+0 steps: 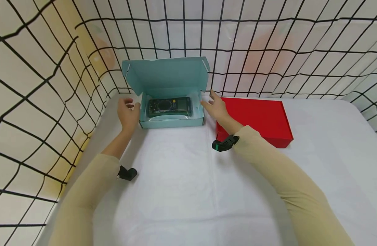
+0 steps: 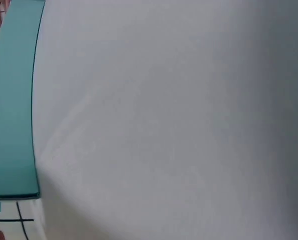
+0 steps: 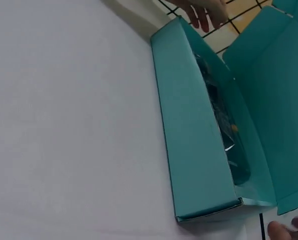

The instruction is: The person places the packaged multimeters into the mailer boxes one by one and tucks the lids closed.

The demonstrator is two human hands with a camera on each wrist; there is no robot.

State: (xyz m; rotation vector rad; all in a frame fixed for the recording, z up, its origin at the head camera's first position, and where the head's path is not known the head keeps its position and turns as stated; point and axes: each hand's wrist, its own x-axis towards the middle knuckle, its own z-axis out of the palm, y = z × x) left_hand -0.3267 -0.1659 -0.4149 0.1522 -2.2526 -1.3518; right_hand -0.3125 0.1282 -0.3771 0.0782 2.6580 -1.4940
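A teal cardboard box (image 1: 172, 123) stands on the white cloth with its lid (image 1: 170, 73) raised at the back. Inside lies a dark digital multimeter (image 1: 170, 106), apparently in clear plastic; the right wrist view shows part of the multimeter (image 3: 220, 110) behind the front wall. My left hand (image 1: 128, 113) is at the box's left end, fingers loosely bent, with nothing in it. At the right end, my right hand (image 1: 217, 108) has its fingers spread and its thumb close to the side wall; whether it touches cannot be told. The left wrist view mostly shows cloth.
A closed red box (image 1: 253, 118) lies on the cloth to the right, partly under my right forearm. Black wire grid panels (image 1: 188, 34) rise behind and along the left side. Both wrists carry black bands.
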